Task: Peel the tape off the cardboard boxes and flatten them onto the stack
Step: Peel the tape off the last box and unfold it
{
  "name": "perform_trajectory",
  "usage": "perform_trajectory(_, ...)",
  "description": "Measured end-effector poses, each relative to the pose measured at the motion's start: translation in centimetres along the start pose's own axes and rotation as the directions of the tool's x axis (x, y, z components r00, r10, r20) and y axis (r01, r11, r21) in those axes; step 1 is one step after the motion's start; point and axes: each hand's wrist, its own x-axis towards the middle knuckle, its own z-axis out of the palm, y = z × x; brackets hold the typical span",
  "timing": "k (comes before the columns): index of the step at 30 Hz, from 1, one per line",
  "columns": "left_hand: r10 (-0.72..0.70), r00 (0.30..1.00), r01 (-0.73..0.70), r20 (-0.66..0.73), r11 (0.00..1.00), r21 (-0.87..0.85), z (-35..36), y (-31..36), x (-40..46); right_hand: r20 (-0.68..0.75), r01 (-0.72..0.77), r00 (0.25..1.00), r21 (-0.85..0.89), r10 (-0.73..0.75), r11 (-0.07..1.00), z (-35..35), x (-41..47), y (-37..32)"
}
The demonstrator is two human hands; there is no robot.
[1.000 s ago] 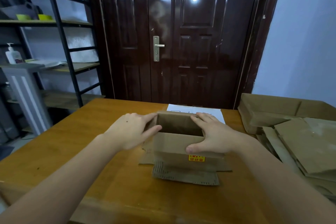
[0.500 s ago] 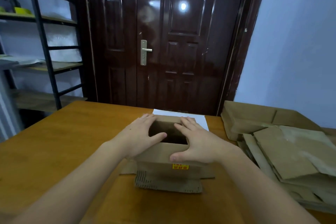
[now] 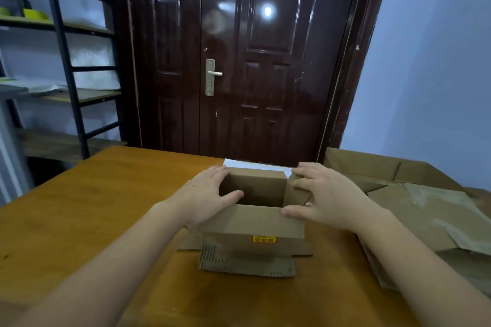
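Observation:
A small brown cardboard box (image 3: 252,223) stands open-topped on the wooden table (image 3: 79,220), its bottom flaps splayed out flat around it and a yellow sticker on its near wall. My left hand (image 3: 210,194) rests on the box's left top edge, thumb along the near rim, fingers straight. My right hand (image 3: 324,194) lies over the right top edge and the right flap, thumb on the near rim. A stack of flattened cardboard (image 3: 425,210) lies at the right side of the table.
A white sheet of paper (image 3: 255,164) lies on the table behind the box. A dark wooden door (image 3: 239,61) stands beyond the table. A metal shelf rack (image 3: 66,61) with several items stands at the left.
My hands had come together over the box opening half a second ago; now they have spread apart to the left and right top edges. The camera view has shifted slightly.

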Motion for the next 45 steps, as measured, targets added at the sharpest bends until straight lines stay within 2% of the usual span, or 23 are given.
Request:
perform_trajectory(3,0.003,1.0,-0.003,-0.004,1.0,0.001,0.1,0.1,0.1,0.105,-0.087,0.991,0.065,0.08,0.994,2.6,-1.8,-0.4)
perform_trajectory(6,0.014,1.0,-0.014,-0.004,1.0,-0.002,0.2,0.0,0.2,0.141,-0.218,0.974,0.405,0.175,0.888,6.2,-3.0,-2.3)
perform_trajectory(8,0.011,1.0,-0.011,-0.002,1.0,-0.007,0.2,0.0,0.1,0.123,-0.233,0.972,0.541,0.198,0.808,7.5,-3.0,-2.7)
perform_trajectory(12,0.006,1.0,-0.007,-0.029,1.0,-0.023,0.1,0.4,-0.4,0.065,-0.177,0.983,0.56,0.17,0.809,6.9,-2.1,-1.4)
perform_trajectory(15,0.005,1.0,-0.005,-0.006,0.994,-0.112,-0.3,0.7,-1.4,-0.035,-0.102,0.988,0.599,0.153,0.794,6.3,-2.0,-1.3)
perform_trajectory(19,0.027,0.999,-0.031,-0.02,0.968,-0.249,-1.7,0.8,-2.6,-0.024,-0.214,0.954,0.642,0.298,0.736,6.9,-1.6,-1.1)
perform_trajectory(21,-0.019,0.999,0.009,-0.039,0.967,-0.255,-2.8,0.6,-2.2,-0.008,-0.271,0.929,0.67,0.371,0.691,6.8,-1.4,-1.4)
perform_trajectory(23,-0.088,0.996,0.091,0.021,0.967,-0.239,-3.7,0.2,-1.6,0.038,-0.312,0.913,0.706,0.407,0.635,6.5,-1.4,-1.8)
perform_trajectory(25,-0.092,0.986,0.127,0.136,0.954,-0.271,-3.9,-0.1,-1.4,0.088,-0.343,0.906,0.728,0.414,0.594,6.2,-1.2,-2.2)
perform_trajectory(28,0.028,0.975,0.054,0.22,0.933,-0.357,-3.3,0.5,-2.3,0.113,-0.329,0.91,0.784,0.399,0.527,5.9,-0.9,-2.4)
perform_trajectory(33,0.179,0.969,-0.092,0.17,0.9,-0.425,-1.4,4.3,-4.1,0.206,-0.364,0.887,0.862,0.413,0.352,5.6,-0.4,-2.2)
perform_trajectory(36,0.279,0.944,-0.194,0.174,0.901,-0.387,0.1,7.4,-4.6,0.203,-0.328,0.873,0.917,0.444,0.226,5.1,-0.1,-1.9)
perform_trajectory(39,0.34,0.927,-0.299,0.161,0.925,-0.233,2.0,10.4,-4.8,0.214,-0.33,0.843,0.93,0.494,0.16,4.6,-0.2,-1.2)
perform_trajectory(41,0.381,0.915,-0.364,0.132,0.922,-0.132,3.0,12.1,-5.0,0.211,-0.341,0.823,0.926,0.527,0.162,4.9,-0.5,-0.6)
perform_trajectory(45,0.393,0.906,-0.387,0.154,0.919,-0.07,4.6,14.2,-5.2,0.118,-0.373,0.779,0.876,0.616,0.304,5.9,-1.7,0.9)
